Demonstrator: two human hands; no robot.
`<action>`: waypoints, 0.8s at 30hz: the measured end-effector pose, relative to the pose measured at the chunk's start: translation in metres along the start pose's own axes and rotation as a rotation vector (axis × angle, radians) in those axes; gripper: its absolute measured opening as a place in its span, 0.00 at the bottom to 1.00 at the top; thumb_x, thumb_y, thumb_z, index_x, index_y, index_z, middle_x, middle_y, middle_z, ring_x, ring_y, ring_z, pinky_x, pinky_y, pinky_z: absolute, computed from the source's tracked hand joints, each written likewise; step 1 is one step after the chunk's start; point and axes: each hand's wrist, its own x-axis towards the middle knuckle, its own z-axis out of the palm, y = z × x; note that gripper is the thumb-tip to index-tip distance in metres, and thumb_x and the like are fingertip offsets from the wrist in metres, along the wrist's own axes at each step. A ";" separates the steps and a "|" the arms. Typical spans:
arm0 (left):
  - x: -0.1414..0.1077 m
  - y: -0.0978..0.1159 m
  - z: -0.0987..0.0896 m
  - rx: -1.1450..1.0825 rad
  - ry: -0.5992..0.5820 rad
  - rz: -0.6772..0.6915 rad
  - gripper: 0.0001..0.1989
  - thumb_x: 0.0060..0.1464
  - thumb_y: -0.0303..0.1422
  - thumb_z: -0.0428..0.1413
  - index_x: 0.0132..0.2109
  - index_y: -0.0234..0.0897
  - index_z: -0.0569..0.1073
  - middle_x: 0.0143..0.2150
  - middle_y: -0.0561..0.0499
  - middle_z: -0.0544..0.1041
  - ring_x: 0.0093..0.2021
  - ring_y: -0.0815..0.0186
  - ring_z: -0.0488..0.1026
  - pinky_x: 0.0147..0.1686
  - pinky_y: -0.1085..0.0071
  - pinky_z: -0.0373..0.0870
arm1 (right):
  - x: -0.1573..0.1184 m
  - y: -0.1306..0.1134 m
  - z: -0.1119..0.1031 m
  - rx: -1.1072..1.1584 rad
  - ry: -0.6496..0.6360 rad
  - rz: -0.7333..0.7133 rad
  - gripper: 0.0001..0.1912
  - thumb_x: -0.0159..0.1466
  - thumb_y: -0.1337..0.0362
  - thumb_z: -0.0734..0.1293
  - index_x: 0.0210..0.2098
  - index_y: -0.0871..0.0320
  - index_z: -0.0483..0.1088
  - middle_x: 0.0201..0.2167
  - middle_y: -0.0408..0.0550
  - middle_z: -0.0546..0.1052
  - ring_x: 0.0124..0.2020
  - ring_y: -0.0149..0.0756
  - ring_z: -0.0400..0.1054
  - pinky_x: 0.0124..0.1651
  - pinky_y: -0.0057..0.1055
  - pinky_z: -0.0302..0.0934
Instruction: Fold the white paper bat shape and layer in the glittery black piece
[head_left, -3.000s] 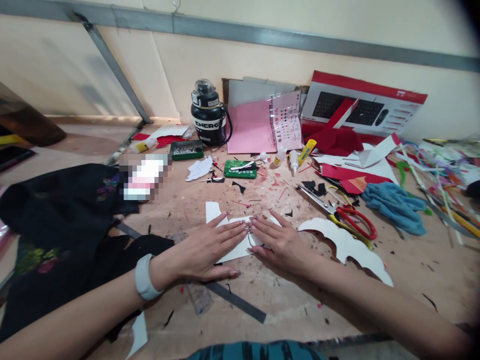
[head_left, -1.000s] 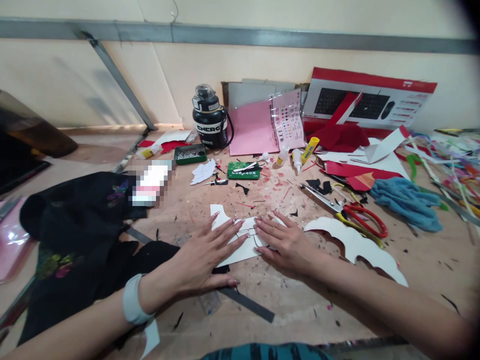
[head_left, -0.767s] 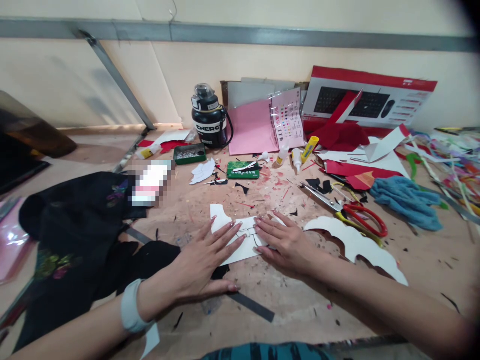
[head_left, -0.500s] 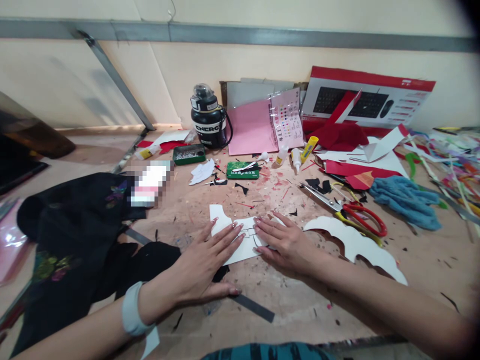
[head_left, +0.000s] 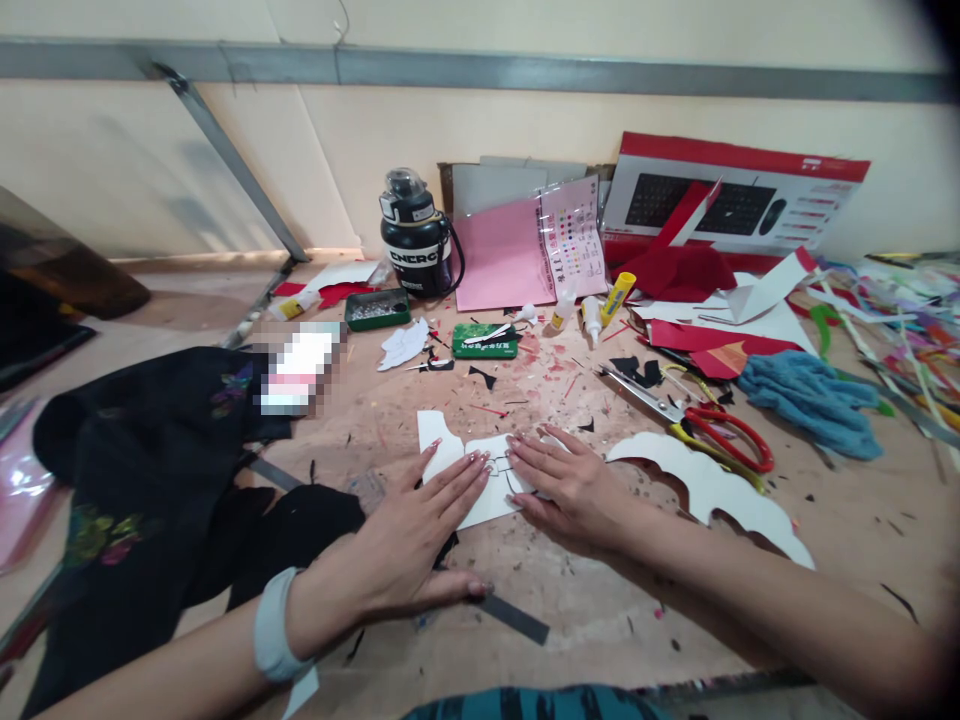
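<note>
Head view, hands (head_left: 412, 525) flat, unclenched on white paper (head_left: 487, 502), scalloped cutout (head_left: 712, 490), scissors (head_left: 676, 413) at right

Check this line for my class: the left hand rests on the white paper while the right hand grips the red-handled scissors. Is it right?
Not quite: the right hand isn't gripping the red-handled scissors, which lie on the table. The head view shows its fingers on the white paper. The left hand does rest there.

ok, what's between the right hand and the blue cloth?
In the head view, the scalloped white cutout and the red-handled scissors lie between the right hand and the blue cloth, scissors nearer the cloth.
</note>
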 end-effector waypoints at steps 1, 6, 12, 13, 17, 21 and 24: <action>0.000 0.001 0.001 0.014 0.004 -0.010 0.49 0.60 0.62 0.47 0.75 0.38 0.40 0.73 0.39 0.54 0.72 0.52 0.52 0.71 0.50 0.31 | 0.000 0.000 0.000 -0.004 -0.003 0.000 0.18 0.70 0.59 0.64 0.53 0.62 0.74 0.55 0.58 0.77 0.57 0.44 0.72 0.66 0.49 0.59; 0.000 0.005 0.002 0.067 0.023 -0.021 0.48 0.61 0.61 0.46 0.75 0.37 0.41 0.72 0.38 0.56 0.72 0.53 0.54 0.71 0.50 0.29 | 0.000 -0.001 -0.001 -0.012 -0.011 0.003 0.17 0.70 0.60 0.63 0.52 0.64 0.74 0.56 0.58 0.77 0.57 0.45 0.72 0.66 0.50 0.59; 0.006 0.002 -0.002 0.084 0.027 0.033 0.45 0.62 0.61 0.45 0.74 0.40 0.44 0.74 0.41 0.52 0.73 0.52 0.50 0.71 0.49 0.27 | -0.001 0.000 0.000 -0.010 -0.023 0.009 0.17 0.70 0.59 0.64 0.53 0.62 0.74 0.56 0.57 0.76 0.57 0.44 0.72 0.66 0.48 0.60; 0.006 0.001 -0.003 0.071 0.022 0.047 0.45 0.62 0.60 0.46 0.75 0.40 0.43 0.74 0.42 0.53 0.73 0.52 0.50 0.71 0.49 0.28 | -0.001 0.000 0.000 -0.009 -0.022 0.012 0.17 0.70 0.59 0.64 0.54 0.61 0.74 0.56 0.57 0.76 0.57 0.44 0.72 0.65 0.48 0.60; 0.005 0.000 -0.002 0.032 -0.005 0.042 0.46 0.62 0.60 0.46 0.75 0.38 0.41 0.73 0.41 0.55 0.73 0.54 0.52 0.71 0.50 0.32 | -0.001 0.000 0.000 -0.006 -0.019 0.018 0.17 0.70 0.59 0.64 0.53 0.62 0.74 0.56 0.57 0.77 0.56 0.45 0.73 0.65 0.48 0.61; 0.003 0.005 0.003 0.048 0.003 -0.001 0.48 0.62 0.60 0.46 0.75 0.36 0.39 0.73 0.39 0.55 0.72 0.52 0.53 0.71 0.50 0.33 | 0.000 -0.001 0.000 0.000 -0.011 0.008 0.17 0.69 0.60 0.65 0.52 0.63 0.75 0.55 0.58 0.77 0.56 0.45 0.73 0.64 0.49 0.62; 0.004 0.008 0.005 0.061 0.038 -0.015 0.48 0.61 0.61 0.46 0.75 0.36 0.39 0.73 0.38 0.54 0.72 0.50 0.52 0.71 0.50 0.35 | 0.000 -0.001 -0.001 0.005 -0.017 0.016 0.16 0.69 0.60 0.64 0.52 0.62 0.75 0.56 0.58 0.76 0.56 0.45 0.73 0.65 0.49 0.61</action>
